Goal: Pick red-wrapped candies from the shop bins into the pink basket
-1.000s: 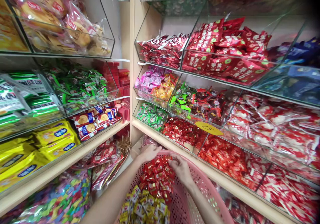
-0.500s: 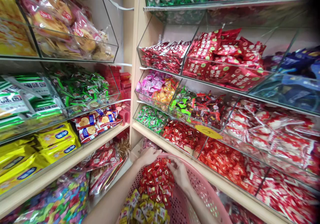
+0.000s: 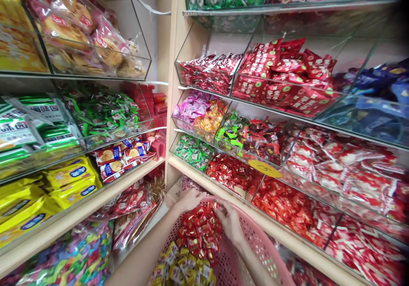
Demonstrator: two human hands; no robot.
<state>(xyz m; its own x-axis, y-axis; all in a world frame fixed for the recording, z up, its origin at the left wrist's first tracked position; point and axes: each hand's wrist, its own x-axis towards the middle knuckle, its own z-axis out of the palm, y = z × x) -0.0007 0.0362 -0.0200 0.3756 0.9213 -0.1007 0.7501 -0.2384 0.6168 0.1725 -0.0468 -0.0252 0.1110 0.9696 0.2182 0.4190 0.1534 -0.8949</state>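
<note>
A pink perforated plastic basket (image 3: 265, 252) stands low in front of me. Red-wrapped candies (image 3: 201, 228) are heaped at its far side, and yellow-wrapped candies (image 3: 182, 269) lie nearer to me. My left hand (image 3: 191, 199) is at the basket's far-left rim, its fingers bent over the edge and partly hidden. Inside the basket, at the right edge of the red heap, my right hand (image 3: 228, 220) has its fingers curled against the red candies. What lies within those fingers is partly hidden.
Wooden shelves with clear bins meet in a corner ahead. A lower bin of red candies (image 3: 228, 171) is just beyond the basket. A yellow price tag (image 3: 265, 169) hangs at right. Yellow packets (image 3: 72, 177) fill a left bin. Below lies a bag of colourful sweets (image 3: 76, 252).
</note>
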